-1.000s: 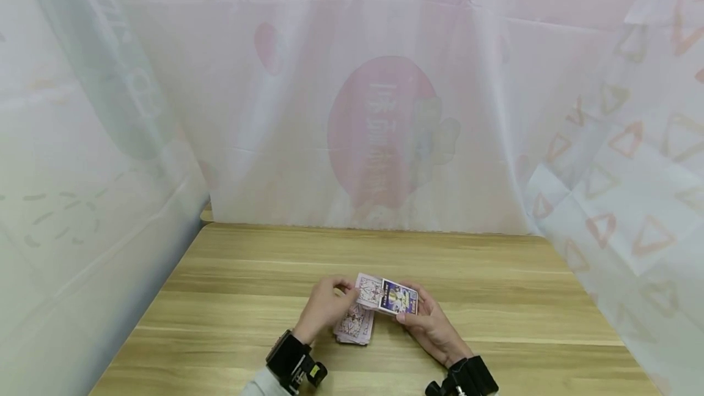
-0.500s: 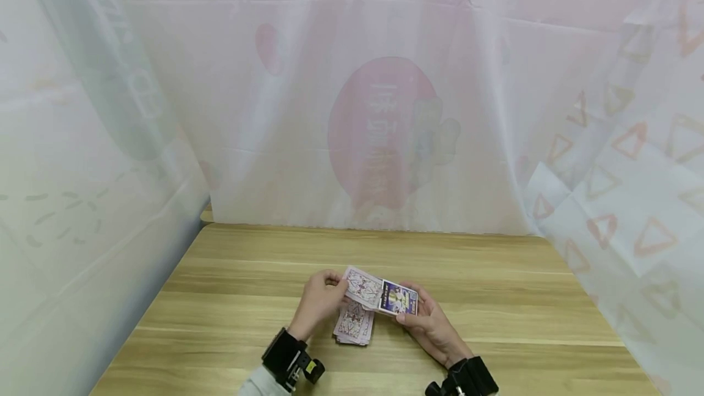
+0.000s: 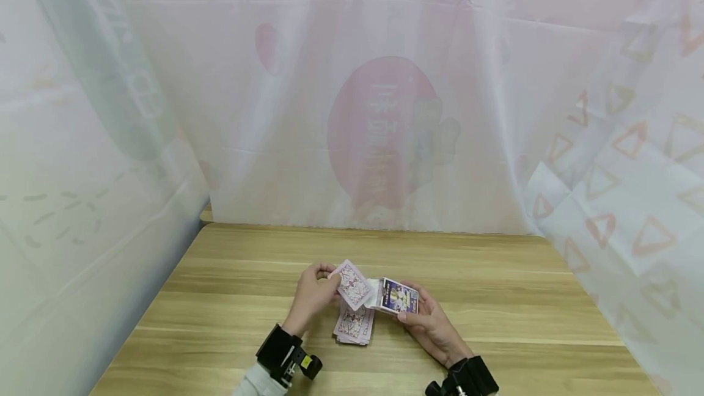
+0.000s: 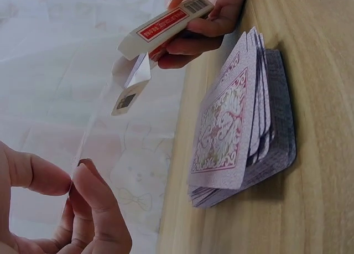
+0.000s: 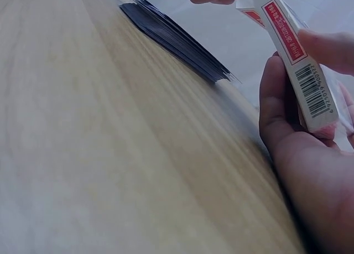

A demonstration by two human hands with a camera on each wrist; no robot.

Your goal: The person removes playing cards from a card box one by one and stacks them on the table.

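Observation:
My left hand (image 3: 323,275) pinches a single playing card (image 3: 352,283), pink-patterned back up, tilted just left of the card box. The purple-faced card box (image 3: 399,296) is gripped by my right hand (image 3: 414,315), with its white flap open toward the card. Under both hands a pile of playing cards (image 3: 354,325) lies back up on the wooden table (image 3: 495,298). In the left wrist view, my thumb and fingertips (image 4: 83,182) meet at the lower left, the pile (image 4: 238,121) lies on the table, and the box (image 4: 166,22) sits above it. The right wrist view shows the box's barcode side (image 5: 301,66) in my right hand (image 5: 287,138), with the pile (image 5: 177,38) beyond it.
Sheer printed curtains (image 3: 385,109) close in the table at the back and on both sides. Bare wood lies to the left, right and behind the hands. Black wrist mounts (image 3: 286,353) sit at the near edge.
My left hand has drawn the card out of the box mouth, up and to the left, and tilted it. The right hand and box have stayed put.

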